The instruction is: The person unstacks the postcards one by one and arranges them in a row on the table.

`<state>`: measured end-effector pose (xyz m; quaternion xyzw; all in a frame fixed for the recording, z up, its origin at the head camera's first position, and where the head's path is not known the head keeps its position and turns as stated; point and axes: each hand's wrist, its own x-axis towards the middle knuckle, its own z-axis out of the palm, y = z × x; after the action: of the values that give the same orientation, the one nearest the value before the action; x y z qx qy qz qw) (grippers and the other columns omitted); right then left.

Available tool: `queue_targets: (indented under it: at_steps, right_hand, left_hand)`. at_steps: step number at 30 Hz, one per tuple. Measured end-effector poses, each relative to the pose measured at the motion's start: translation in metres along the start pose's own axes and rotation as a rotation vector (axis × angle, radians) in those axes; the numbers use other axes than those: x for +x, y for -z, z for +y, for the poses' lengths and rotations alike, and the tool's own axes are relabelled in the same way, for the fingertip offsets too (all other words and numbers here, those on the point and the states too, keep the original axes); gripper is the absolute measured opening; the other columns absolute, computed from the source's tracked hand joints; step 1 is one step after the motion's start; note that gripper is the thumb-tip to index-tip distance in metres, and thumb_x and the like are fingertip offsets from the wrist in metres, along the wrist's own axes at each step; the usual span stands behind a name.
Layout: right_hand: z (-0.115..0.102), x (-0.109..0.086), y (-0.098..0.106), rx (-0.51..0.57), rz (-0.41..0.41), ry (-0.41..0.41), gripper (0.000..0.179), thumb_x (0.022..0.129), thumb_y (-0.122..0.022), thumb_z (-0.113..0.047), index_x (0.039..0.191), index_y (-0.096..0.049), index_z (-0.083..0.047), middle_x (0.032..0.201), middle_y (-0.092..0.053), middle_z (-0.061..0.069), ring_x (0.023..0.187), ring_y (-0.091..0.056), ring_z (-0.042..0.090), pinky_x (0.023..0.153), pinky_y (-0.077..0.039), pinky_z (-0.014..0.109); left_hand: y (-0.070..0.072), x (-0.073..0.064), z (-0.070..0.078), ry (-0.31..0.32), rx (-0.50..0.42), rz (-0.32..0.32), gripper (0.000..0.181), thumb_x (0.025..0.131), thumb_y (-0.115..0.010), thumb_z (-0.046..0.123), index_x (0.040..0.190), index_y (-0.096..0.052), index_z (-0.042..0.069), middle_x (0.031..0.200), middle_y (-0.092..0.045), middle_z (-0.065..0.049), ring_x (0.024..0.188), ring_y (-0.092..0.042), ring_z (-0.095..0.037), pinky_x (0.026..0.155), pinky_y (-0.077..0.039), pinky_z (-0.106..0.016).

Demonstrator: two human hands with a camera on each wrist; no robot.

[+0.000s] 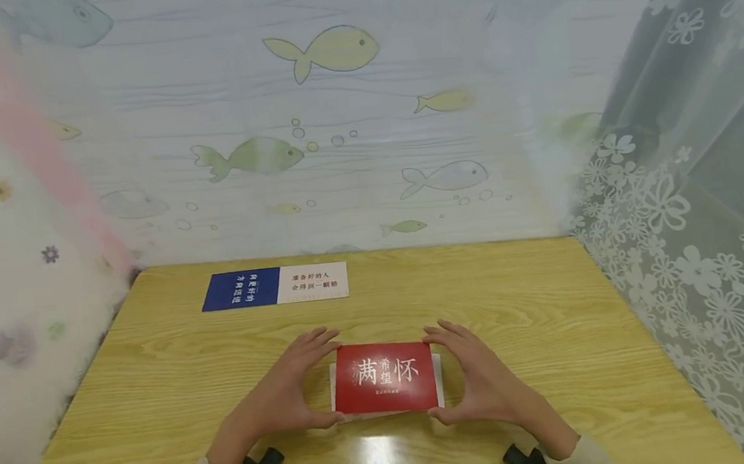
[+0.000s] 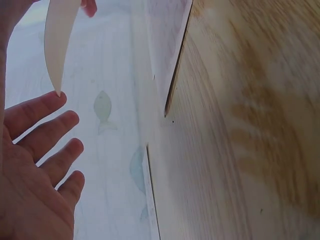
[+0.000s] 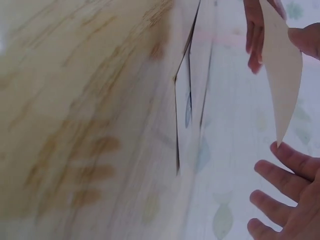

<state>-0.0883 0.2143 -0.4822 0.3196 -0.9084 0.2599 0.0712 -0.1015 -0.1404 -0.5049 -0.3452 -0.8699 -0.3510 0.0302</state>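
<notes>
A red card (image 1: 388, 402) with white Chinese characters is held level above the table by both hands. My left hand (image 1: 280, 398) pinches its left side between thumb and index finger, at the near and far corners. On the opposite side my right hand (image 1: 487, 381) grips it the same way. Seen from the left wrist, the card's pale underside (image 2: 60, 40) bows slightly, with the other fingers (image 2: 62, 127) spread free of it. Beneath the red card a white card (image 1: 439, 379) lies on the table, mostly hidden, its side edges showing.
Farther back on the wood-grain table (image 1: 485, 288) lie a blue card (image 1: 226, 294) and a white card (image 1: 312, 282) edge to edge, both with Chinese characters. A fish-patterned curtain (image 1: 354, 189) hangs behind the table, and lace fabric (image 1: 698, 268) borders its right side.
</notes>
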Motion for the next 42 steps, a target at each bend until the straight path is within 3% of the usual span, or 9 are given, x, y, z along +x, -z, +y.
queue_targets:
  at_steps: [8,15,23,30,34,42]
  right_hand:
    - [0.007,-0.002,-0.003,0.015,0.035,0.003,0.098,0.061,-0.092,-0.054,0.142,-0.052,-0.015,0.154,-0.048,0.002,0.147,-0.037,0.036,0.108,-0.042,0.066]
    - [0.011,0.002,0.000,-0.002,0.034,0.016,0.097,0.062,-0.091,-0.054,0.143,-0.051,-0.018,0.159,-0.043,0.002,0.150,-0.033,0.033,0.114,-0.036,0.065]
    - [0.024,0.014,0.005,-0.081,0.043,0.036,0.097,0.063,-0.091,-0.053,0.143,-0.051,-0.015,0.158,-0.045,0.003,0.150,-0.033,0.033,0.119,-0.031,0.061]
    - [0.046,0.036,0.015,-0.194,0.059,0.081,0.101,0.059,-0.095,-0.048,0.141,-0.053,-0.007,0.155,-0.047,0.010,0.148,-0.034,0.039,0.120,-0.029,0.063]
    - [0.060,0.050,0.020,-0.244,0.027,0.069,0.100,0.060,-0.093,-0.051,0.141,-0.053,-0.006,0.156,-0.046,0.013,0.149,-0.032,0.039,0.122,-0.025,0.062]
    - [0.094,0.078,0.019,-0.190,-0.046,0.013,0.098,0.064,-0.092,-0.050,0.142,-0.053,-0.006,0.155,-0.047,0.015,0.150,-0.031,0.040,0.125,-0.021,0.058]
  left_hand:
    - [0.000,-0.001,-0.003,-0.026,0.031,0.042,0.101,0.065,-0.093,0.050,0.150,-0.050,0.018,0.161,-0.042,0.001,0.151,-0.033,-0.030,0.122,-0.028,-0.057]
    - [0.001,0.002,-0.004,-0.126,0.135,0.095,0.103,0.064,-0.094,0.051,0.149,-0.051,0.013,0.165,-0.035,-0.004,0.152,-0.030,-0.033,0.130,-0.008,-0.034]
    - [-0.002,0.020,-0.007,-0.148,0.322,0.118,0.101,0.067,-0.088,0.058,0.148,-0.051,0.011,0.167,-0.030,-0.007,0.153,-0.027,-0.036,0.126,-0.019,-0.052]
    - [-0.005,0.050,-0.015,-0.110,0.387,0.137,0.097,0.068,-0.086,0.057,0.145,-0.054,0.008,0.166,-0.032,-0.010,0.153,-0.027,-0.036,0.125,-0.022,-0.056]
    - [-0.006,0.066,-0.021,-0.070,0.396,0.120,0.097,0.070,-0.085,0.058,0.146,-0.053,0.007,0.166,-0.031,-0.011,0.154,-0.025,-0.035,0.126,-0.021,-0.055]
    - [-0.008,0.100,-0.040,0.052,0.238,0.064,0.099,0.070,-0.090,0.050,0.149,-0.051,0.005,0.167,-0.029,-0.012,0.155,-0.019,-0.037,0.125,-0.020,-0.057]
